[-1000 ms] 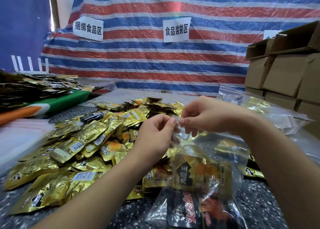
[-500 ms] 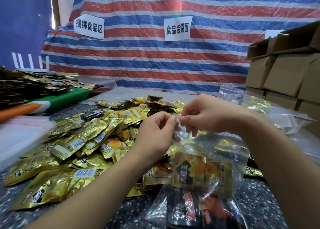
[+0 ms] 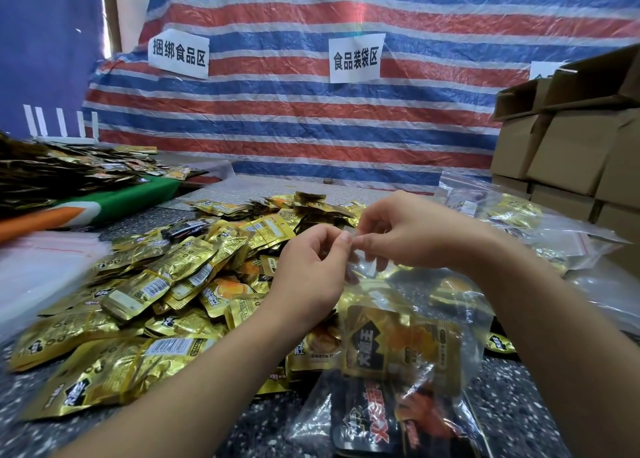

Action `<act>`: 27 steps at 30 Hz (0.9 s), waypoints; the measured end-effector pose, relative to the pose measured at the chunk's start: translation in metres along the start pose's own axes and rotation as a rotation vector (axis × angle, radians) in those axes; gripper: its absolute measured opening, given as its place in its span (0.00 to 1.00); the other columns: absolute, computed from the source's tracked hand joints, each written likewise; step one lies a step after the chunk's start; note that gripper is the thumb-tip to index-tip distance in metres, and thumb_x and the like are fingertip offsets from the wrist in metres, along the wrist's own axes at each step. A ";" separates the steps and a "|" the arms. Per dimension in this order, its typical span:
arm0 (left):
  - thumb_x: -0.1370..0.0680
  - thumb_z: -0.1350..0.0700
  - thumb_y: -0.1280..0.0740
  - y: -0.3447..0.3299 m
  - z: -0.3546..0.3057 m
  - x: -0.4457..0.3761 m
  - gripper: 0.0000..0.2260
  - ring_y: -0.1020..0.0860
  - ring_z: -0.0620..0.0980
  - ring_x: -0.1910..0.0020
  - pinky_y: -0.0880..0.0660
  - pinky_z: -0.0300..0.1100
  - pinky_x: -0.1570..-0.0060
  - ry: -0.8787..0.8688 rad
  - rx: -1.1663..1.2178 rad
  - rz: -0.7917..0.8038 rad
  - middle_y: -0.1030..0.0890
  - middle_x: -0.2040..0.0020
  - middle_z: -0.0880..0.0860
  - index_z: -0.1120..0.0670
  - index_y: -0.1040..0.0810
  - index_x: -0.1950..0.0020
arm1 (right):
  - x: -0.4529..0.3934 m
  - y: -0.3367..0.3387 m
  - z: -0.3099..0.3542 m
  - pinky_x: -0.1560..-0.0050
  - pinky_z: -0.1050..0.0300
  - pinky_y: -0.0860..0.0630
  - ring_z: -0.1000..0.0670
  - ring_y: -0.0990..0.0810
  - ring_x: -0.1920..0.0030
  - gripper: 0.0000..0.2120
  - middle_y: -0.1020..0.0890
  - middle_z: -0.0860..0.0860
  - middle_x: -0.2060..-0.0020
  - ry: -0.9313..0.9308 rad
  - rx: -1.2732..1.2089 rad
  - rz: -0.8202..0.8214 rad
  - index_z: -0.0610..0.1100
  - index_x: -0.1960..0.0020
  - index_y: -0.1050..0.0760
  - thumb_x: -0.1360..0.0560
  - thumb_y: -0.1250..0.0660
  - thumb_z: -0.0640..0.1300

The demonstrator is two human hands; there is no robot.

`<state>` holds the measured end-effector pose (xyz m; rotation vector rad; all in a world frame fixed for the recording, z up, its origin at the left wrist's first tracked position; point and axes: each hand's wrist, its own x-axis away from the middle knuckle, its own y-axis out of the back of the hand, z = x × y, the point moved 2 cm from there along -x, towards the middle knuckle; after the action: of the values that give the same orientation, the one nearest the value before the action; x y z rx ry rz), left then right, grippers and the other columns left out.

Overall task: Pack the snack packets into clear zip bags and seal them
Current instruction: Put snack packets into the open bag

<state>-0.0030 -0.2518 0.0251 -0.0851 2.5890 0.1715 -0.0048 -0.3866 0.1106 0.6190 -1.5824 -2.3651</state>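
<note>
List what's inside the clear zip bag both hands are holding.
Inside the clear zip bag: a gold snack packet above a black snack packet. Anything behind them is covered, so the count is unclear.

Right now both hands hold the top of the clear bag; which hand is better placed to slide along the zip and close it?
Probably the right hand. Both pinch one end of the clear bag's top, with the unsealed edge on the right hand's side, so the left hand can anchor.
</note>
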 end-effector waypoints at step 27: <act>0.17 0.51 0.40 -0.002 0.004 0.001 0.14 0.21 0.43 0.73 0.27 0.43 0.69 0.018 -0.020 0.020 0.21 0.66 0.52 0.54 0.23 0.58 | -0.002 -0.004 0.001 0.60 0.54 0.19 0.56 0.17 0.67 0.10 0.17 0.54 0.69 -0.012 0.014 -0.023 0.49 0.61 0.21 0.21 0.32 0.45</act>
<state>-0.0016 -0.2529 0.0212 -0.0688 2.6070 0.2053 -0.0031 -0.3831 0.1078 0.6311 -1.6069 -2.3803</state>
